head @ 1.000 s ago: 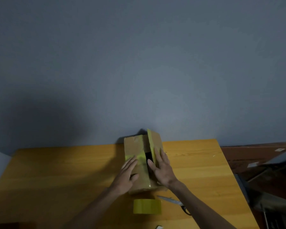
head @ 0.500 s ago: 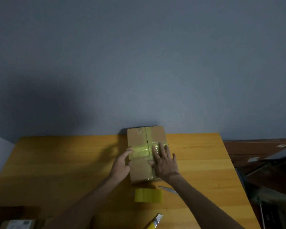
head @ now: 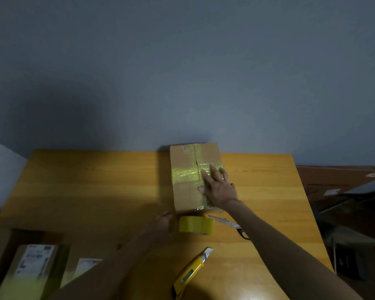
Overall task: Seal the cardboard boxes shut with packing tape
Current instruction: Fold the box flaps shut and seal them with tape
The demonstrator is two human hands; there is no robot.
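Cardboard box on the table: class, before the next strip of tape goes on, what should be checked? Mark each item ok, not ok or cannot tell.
1. Flaps closed: ok. The top flaps of the cardboard box lie flat and meet at the centre seam.
2. Box steadied: ok. The right hand lies flat on its top.
3. Roll in grip: cannot tell. The left hand is at the left side of the tape roll, but it is blurred.
4. Cutter at hand: ok. The scissors lie beside the roll.
5. Blade retracted: not ok. The utility knife shows bare blade at its tip.
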